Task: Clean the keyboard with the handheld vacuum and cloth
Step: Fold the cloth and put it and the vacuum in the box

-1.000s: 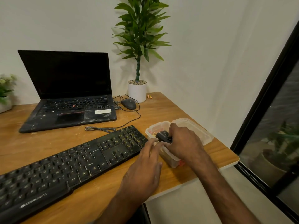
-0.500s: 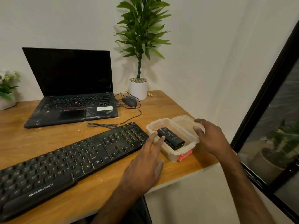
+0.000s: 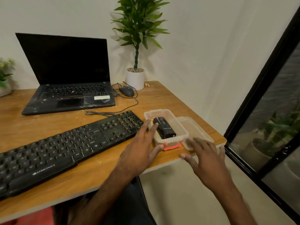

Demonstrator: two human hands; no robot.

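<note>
1. Head view, the only one. Black Zebronics keyboard (image 3: 65, 148) lies diagonally across the wooden desk (image 3: 97, 174), its right end just beside a clear plastic box (image 3: 170, 141) at the desk's near right corner.
2. Handheld vacuum (image 3: 165, 130): small black unit, lying inside the open box, long axis running near to far. Not lifted.
3. Box lid (image 3: 196, 130) is off and lies flat on the desk, touching the box's right side.
4. Cloth: not visible anywhere. It may be under the vacuum in the box; cannot tell.
5. Left hand (image 3: 139, 151): fingers straight and spread, two fingertips on the box's left rim near the vacuum's far end, thumb against the near left corner by the red clasp. It steadies the box and grips nothing.
6. Right hand (image 3: 209, 159): fingers spread and flat, holding nothing, hovering at the lid's near end; fingertips are blurred, so contact with the lid is uncertain.
7. Far side: open laptop (image 3: 69, 95), screen dark; wired mouse (image 3: 127, 91); potted plant (image 3: 135, 77) against the wall.
8. Step, by my reading: unpacking the tool. Box is open, cleaning not yet begun.
9. Next move calls for a hand to reach into the box, close around the vacuum body and lift it straight up past the walls while the left hand holds the box down, then carry it left over the keys.
</note>
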